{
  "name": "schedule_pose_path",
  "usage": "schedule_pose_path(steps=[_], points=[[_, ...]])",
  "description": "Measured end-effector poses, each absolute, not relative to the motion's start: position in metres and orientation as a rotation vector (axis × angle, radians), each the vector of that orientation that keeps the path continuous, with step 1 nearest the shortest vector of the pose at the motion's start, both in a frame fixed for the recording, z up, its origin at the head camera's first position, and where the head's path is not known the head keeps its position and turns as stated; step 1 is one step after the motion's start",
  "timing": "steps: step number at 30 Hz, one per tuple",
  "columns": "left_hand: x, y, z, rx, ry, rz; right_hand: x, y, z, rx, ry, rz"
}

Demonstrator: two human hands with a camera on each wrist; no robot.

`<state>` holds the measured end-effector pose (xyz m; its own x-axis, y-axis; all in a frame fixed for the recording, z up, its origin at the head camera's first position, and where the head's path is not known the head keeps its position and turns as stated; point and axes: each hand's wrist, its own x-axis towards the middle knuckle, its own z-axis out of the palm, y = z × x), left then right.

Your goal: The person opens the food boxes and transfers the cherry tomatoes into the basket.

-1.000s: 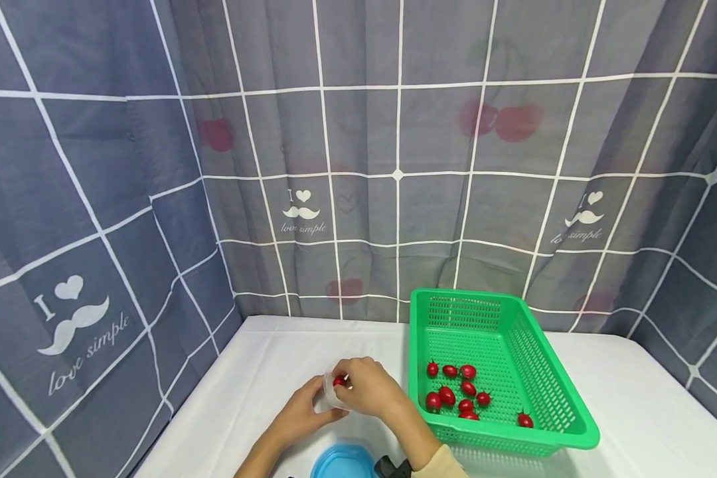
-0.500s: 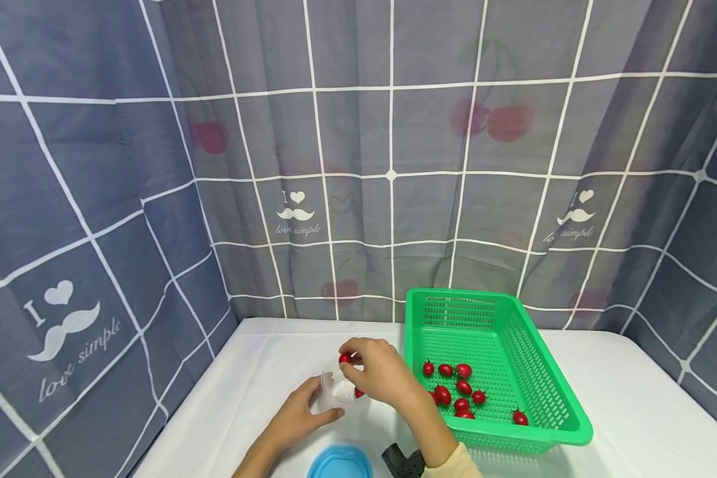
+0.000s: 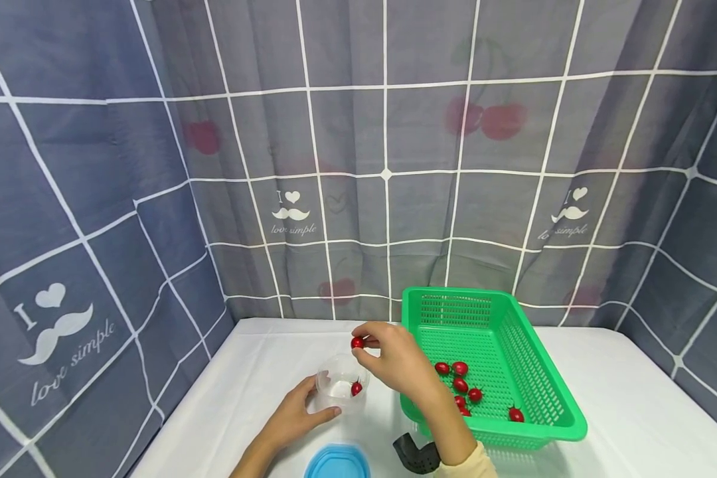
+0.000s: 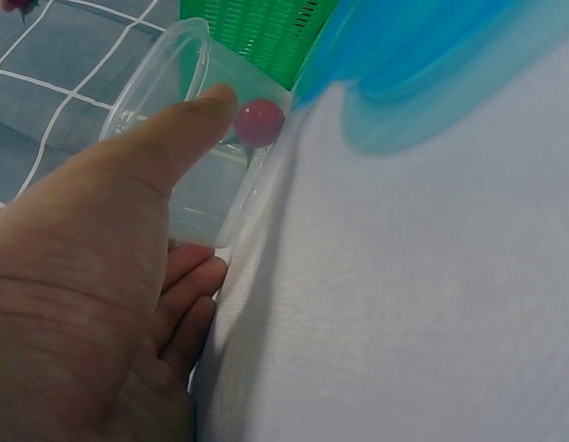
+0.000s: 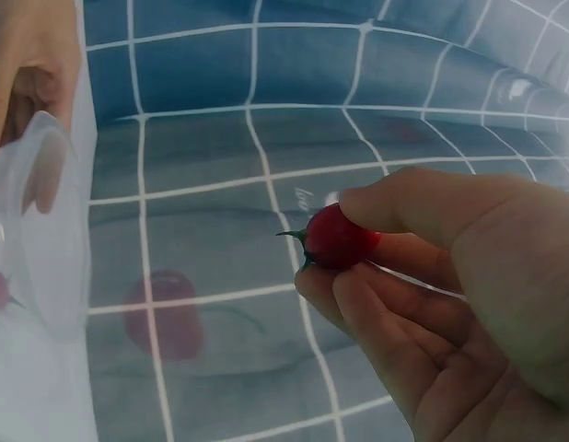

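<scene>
My left hand holds a clear plastic tub standing on the white table, thumb on one side and fingers round the other. One cherry tomato lies inside, also visible through the wall in the left wrist view. Above and right of the tub's rim, my right hand pinches another cherry tomato between thumb and fingertips. In the right wrist view its green stem end points away from the palm. Several more cherry tomatoes lie in a green basket, partly hidden by my right forearm.
A blue round lid or dish sits at the table's near edge, cut off by the frame. Beside my right forearm is a black curved piece. A grey checked curtain closes off the back and sides.
My right hand has risen out of the tub and moved right, carrying the pinched tomato. The tomato inside the tub has come into view. My left hand stays at the tub.
</scene>
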<state>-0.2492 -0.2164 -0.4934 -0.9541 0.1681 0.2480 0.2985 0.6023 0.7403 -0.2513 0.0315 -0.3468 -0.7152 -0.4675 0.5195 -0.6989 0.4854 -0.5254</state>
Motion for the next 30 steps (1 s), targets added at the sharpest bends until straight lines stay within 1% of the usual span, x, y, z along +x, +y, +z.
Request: schedule_pose_path(steps=[12,30], points=[[-0.247,-0.214,-0.491,-0.297,-2.694,-1.299,-0.246,0.052,-0.334,0.885,-2.370,1.146],[-0.246,-0.213,-0.491,-0.271,-2.683,-1.318,-0.248,0.077,-0.328,0.744,-2.351,1.176]])
